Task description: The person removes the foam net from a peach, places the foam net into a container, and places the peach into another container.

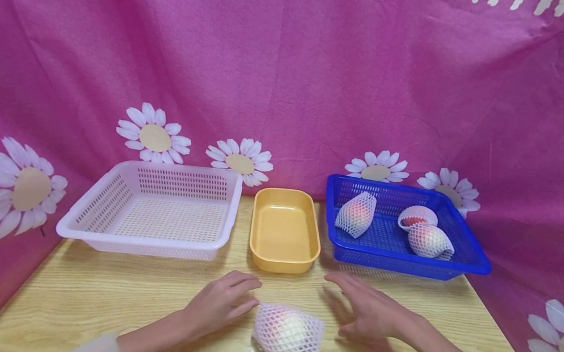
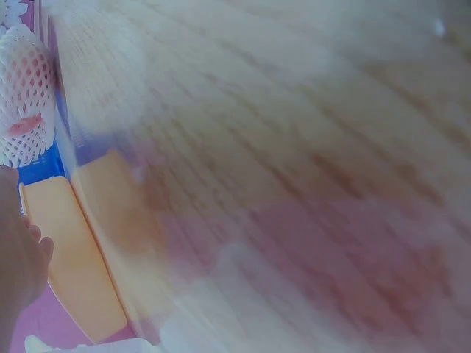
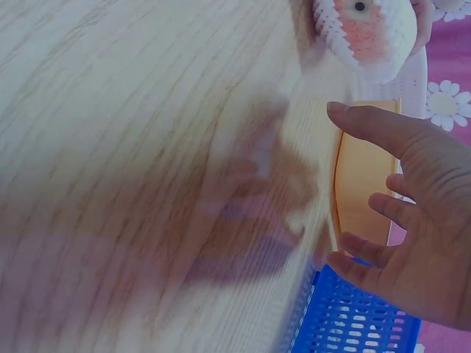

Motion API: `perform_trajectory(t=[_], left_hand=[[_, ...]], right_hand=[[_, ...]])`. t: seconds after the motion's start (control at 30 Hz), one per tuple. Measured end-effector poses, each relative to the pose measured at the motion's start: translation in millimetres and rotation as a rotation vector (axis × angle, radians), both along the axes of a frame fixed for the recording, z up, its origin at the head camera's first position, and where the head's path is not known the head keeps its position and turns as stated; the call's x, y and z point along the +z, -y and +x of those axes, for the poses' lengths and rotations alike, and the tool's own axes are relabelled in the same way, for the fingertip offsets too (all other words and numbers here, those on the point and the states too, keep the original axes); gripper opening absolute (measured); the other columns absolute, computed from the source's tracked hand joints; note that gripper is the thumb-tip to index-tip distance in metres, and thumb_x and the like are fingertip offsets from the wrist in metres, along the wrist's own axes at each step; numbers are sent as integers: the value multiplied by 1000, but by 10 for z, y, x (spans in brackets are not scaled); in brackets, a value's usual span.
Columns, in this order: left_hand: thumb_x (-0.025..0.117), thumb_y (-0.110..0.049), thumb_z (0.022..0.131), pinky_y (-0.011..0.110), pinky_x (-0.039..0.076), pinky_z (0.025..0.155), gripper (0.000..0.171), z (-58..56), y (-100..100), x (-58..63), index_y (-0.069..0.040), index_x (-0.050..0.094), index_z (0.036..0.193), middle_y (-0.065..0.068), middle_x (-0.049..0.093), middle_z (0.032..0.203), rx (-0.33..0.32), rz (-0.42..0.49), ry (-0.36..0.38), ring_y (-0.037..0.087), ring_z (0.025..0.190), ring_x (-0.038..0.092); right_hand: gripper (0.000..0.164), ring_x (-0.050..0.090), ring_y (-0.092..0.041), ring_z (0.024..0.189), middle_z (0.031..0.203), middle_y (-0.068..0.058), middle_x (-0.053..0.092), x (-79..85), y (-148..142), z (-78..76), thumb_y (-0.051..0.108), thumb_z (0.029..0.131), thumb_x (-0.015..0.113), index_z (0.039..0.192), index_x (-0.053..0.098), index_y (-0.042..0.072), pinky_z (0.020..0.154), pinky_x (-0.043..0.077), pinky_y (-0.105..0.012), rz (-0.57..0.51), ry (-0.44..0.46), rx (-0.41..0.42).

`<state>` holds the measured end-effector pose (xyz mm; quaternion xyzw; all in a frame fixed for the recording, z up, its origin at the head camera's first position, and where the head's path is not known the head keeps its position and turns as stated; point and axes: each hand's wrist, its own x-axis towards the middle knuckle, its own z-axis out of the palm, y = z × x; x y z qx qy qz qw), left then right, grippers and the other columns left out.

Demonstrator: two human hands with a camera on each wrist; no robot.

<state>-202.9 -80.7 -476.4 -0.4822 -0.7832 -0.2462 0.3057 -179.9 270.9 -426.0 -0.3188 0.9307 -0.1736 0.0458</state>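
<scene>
At bottom centre of the head view, we see a netted fruit point(image 1: 289, 336) on the table point(image 1: 149, 281). Just left of it, the left hand point(image 1: 220, 301) bends its fingers loosely, gripping nothing; we cannot tell whether they touch it. At lower right, the right hand point(image 1: 375, 312) stands apart, fingers spread, below a blue basket point(image 1: 393, 263).

The right hand point(image 3: 438, 213), its thumb stretched out and fingers loosely bent, is over the wooden table point(image 3: 147, 147). Toward the table's far edge stand a blue basket point(image 3: 333, 283), yellow tray point(image 3: 360, 173) and white basket point(image 3: 419, 84). Netted fruit point(image 3: 368, 37) shows beside the left hand point(image 3: 423, 26).
</scene>
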Motion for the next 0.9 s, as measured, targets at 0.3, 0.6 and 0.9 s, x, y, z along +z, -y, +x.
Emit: perform_trajectory(t=[0.3, 0.6, 0.9], left_hand=[[78, -19, 83, 28, 57, 83, 32, 33, 145, -9, -6, 71, 111, 6, 68, 110, 62, -16, 37, 19, 99, 66], [75, -25, 88, 32, 58, 82, 31, 92, 329, -41, -6, 71, 112, 6, 69, 111, 116, -24, 34, 20, 99, 67], [78, -22, 81, 33, 58, 82, 38, 102, 460, -23, -5, 70, 115, 7, 68, 112, 148, -12, 44, 23, 99, 67]], right_hand=[[92, 46, -34, 131, 144, -13, 50, -49, -145, 80, 23, 65, 89, 144, 45, 5, 106, 40, -55, -8, -61, -11], [88, 47, -30, 129, 141, -8, 52, -105, -236, 153, 28, 68, 89, 143, 47, 8, 104, 42, -53, 9, -37, -61], [88, 50, -31, 126, 141, -7, 52, -138, -306, 190, 31, 70, 88, 143, 46, 7, 103, 42, -55, 1, -27, -71]])
